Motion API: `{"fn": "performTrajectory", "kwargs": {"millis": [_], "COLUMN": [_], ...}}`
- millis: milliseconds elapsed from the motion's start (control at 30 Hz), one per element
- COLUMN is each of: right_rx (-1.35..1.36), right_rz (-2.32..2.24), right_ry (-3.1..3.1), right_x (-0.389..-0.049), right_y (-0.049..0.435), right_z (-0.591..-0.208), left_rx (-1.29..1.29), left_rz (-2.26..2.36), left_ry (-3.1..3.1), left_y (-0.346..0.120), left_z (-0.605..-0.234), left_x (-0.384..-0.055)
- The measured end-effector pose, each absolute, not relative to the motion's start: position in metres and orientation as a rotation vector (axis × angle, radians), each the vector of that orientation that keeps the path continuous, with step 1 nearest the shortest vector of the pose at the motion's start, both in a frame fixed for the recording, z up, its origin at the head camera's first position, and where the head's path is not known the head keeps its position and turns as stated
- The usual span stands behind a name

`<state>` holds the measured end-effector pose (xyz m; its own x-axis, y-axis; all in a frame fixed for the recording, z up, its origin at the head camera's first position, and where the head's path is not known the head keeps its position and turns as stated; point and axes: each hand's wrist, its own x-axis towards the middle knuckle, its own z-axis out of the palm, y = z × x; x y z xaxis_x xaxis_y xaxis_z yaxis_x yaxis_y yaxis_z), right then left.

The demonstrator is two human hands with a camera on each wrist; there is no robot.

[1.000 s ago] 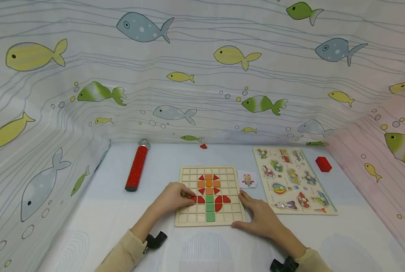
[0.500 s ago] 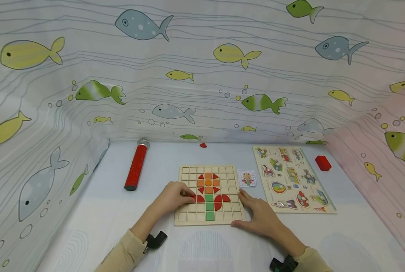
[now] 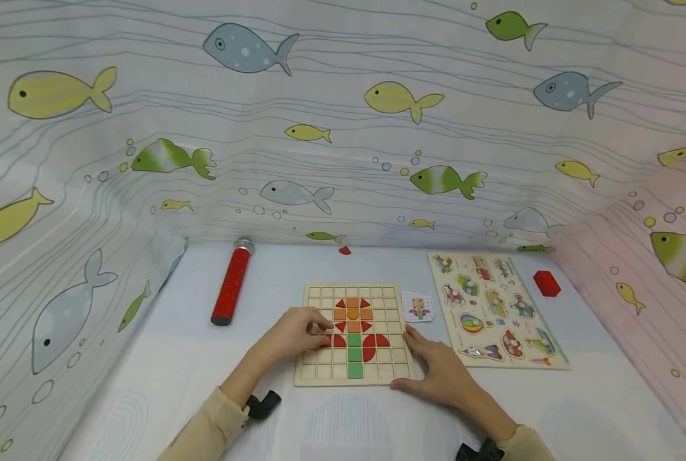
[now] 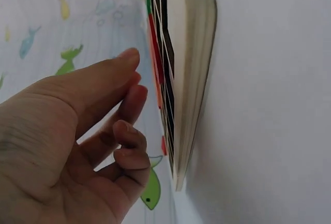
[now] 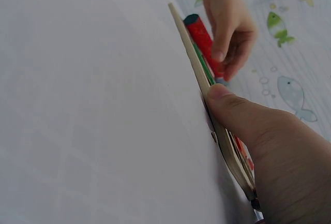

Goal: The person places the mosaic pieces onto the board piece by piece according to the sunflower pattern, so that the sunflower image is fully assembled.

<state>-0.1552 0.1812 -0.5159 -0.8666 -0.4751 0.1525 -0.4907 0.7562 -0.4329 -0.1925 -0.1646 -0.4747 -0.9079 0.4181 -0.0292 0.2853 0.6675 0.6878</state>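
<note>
A square wooden grid board (image 3: 314, 371) lies on the table with orange, red and green tiles set in its squares. At its left side my left hand (image 3: 291, 333) hovers with thumb and forefinger close over a red quarter-round tile (image 3: 326, 341). In the left wrist view the left fingertips (image 4: 132, 58) stand a little apart from the board, nothing between them, the other fingers loosely curled. My right hand (image 3: 441, 368) rests at the board's near right corner, fingers straight along the right edge and thumb (image 5: 221, 92) against the near edge.
A small pattern card (image 3: 417, 307) lies right of the board, beside a picture puzzle (image 3: 498, 307). Farther right is a red block (image 3: 547, 283). A red microphone (image 3: 230, 285) lies on the left. One loose red tile (image 3: 345, 250) sits at the back by the fish-print cloth.
My left forefinger has lifted slightly, and more of the red quarter-round tile shows under the fingertips. The right hand keeps its place at the board's corner.
</note>
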Motion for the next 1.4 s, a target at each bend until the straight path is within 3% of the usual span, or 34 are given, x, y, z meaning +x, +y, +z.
{"fn": "performTrajectory", "kwargs": {"millis": [300, 1400], "right_rx": [0.803, 0.807], "right_rz": [0.729, 0.721], "right_ry": [-2.911, -2.889], "right_x": [-0.155, -0.156], "right_y": [0.182, 0.183], "right_z": [-0.516, -0.518], "left_rx": [0.741, 0.567], "left_rz": [0.938, 0.979], "left_ry": [2.708, 2.695], "left_y": [-0.153, -0.156], "left_z": [-0.475, -0.465], "left_x": [-0.196, -0.197]}}
